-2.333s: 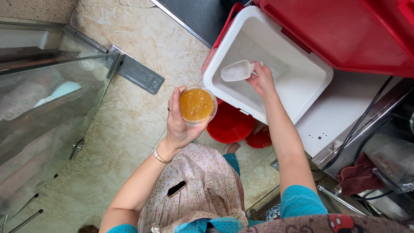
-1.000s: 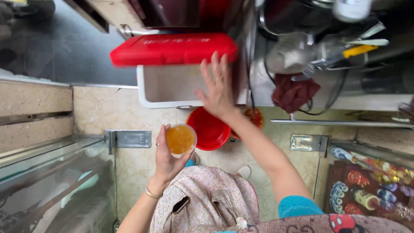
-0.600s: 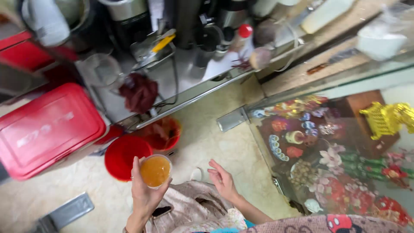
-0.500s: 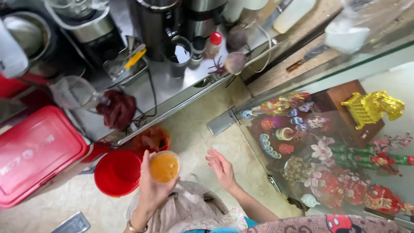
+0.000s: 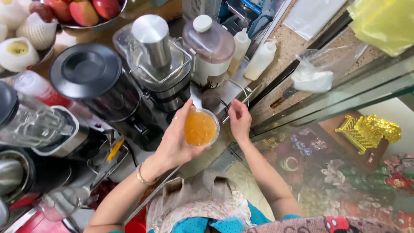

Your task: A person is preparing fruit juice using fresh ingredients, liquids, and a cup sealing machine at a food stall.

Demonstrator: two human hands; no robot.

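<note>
— So where is the cup of orange juice (image 5: 200, 128)?
— Full already, left hand (image 5: 174, 140) fingers wrapped around it above the table (image 5: 235, 88).
— And the right hand (image 5: 239, 121)?
— Loosely curled, empty, resting at the table's edge beside the juicer (image 5: 160, 64); nothing covers the cup yet.

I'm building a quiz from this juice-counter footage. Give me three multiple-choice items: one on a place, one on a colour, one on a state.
1. Where is the clear cup?
A. in the left hand
B. on the floor
C. inside a blender

2. What colour is the liquid in the cup?
A. green
B. orange
C. purple

3. How is the right hand?
A. gripping a bottle
B. open, holding nothing
C. out of sight

Answers:
1 A, the left hand wraps around the clear cup.
2 B, the cup is filled with orange liquid.
3 B, the right hand is at the counter edge with nothing in its fingers.
</note>
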